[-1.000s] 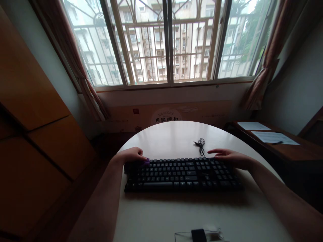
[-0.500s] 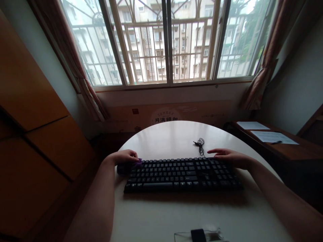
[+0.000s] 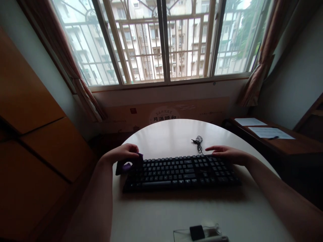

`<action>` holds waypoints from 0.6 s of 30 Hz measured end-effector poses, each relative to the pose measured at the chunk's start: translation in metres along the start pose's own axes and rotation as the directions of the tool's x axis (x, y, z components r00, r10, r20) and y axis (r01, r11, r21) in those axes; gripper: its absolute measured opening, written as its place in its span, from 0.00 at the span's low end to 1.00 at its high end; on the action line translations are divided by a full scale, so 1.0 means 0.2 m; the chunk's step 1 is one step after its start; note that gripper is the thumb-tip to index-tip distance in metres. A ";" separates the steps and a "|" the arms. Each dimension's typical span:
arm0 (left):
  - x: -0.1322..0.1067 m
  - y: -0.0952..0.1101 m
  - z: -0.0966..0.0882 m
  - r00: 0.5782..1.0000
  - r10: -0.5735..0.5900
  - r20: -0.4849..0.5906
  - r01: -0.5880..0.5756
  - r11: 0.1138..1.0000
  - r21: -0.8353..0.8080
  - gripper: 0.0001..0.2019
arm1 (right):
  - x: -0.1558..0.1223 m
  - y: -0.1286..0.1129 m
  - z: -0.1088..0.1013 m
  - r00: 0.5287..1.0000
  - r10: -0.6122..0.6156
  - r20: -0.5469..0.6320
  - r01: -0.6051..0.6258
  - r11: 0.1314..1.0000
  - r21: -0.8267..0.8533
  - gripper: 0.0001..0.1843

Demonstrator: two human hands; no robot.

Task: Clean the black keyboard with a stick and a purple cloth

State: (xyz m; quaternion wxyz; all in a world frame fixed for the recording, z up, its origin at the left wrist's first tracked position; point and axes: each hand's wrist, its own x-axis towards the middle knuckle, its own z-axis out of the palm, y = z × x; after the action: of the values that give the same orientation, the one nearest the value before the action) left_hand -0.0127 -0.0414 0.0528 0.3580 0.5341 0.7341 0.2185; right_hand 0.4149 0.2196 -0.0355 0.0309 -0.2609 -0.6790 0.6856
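Observation:
A black keyboard [image 3: 181, 172] lies across a round white table [image 3: 176, 134]. My left hand [image 3: 121, 154] is at the keyboard's left end, fingers curled round a small purple thing [image 3: 126, 165] that looks like a cloth, held at the far left corner. My right hand [image 3: 225, 154] lies flat with fingers stretched out on the keyboard's far right edge. The keyboard's coiled black cable [image 3: 198, 141] rests on the table just behind it.
A small dark object with a clear bag [image 3: 199, 232] sits at the table's near edge. A side desk [image 3: 285, 144] with papers [image 3: 267, 132] and a pen stands at right. Wooden cabinets [image 3: 37, 134] line the left. A barred window [image 3: 161, 40] fills the back wall.
My left hand with the purple thing has slid left, from the keyboard's top-left keys to just off its left corner. The right hand has stayed put. The view has tilted slightly.

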 end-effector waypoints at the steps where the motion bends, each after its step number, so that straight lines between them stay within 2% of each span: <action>1: 0.00 0.06 0.02 0.999 0.051 0.004 -0.051 0.996 0.072 0.22 | 0.00 0.00 0.00 1.000 0.005 0.003 -0.005 1.000 0.003 0.36; 4: 0.04 0.21 0.12 0.984 0.180 0.014 -0.177 0.947 0.268 0.19 | 0.00 -0.01 0.01 1.000 0.013 0.003 -0.013 1.000 0.009 0.35; 6: 0.08 0.24 0.19 0.977 0.214 0.021 -0.208 0.917 0.339 0.17 | -0.01 -0.01 0.01 1.000 0.009 0.001 -0.009 1.000 0.016 0.34; 10: 0.18 0.20 0.28 0.983 0.180 0.016 -0.173 0.910 0.375 0.16 | -0.01 -0.01 0.01 1.000 0.012 0.001 -0.012 1.000 0.021 0.33; 14: 0.25 0.13 0.30 0.980 0.157 0.123 -0.183 0.952 0.245 0.19 | 0.00 -0.01 0.01 1.000 0.018 -0.005 -0.018 1.000 0.008 0.34; 18: 0.27 0.11 0.31 0.985 0.119 0.124 -0.141 0.974 0.180 0.23 | 0.00 -0.01 0.01 1.000 0.010 -0.014 -0.010 0.999 0.030 0.33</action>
State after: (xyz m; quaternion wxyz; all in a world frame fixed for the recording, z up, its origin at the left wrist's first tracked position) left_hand 0.0388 0.0127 0.0134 0.3316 0.6240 0.6935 0.1408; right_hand 0.4142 0.2182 -0.0343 0.0361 -0.2686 -0.6670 0.6941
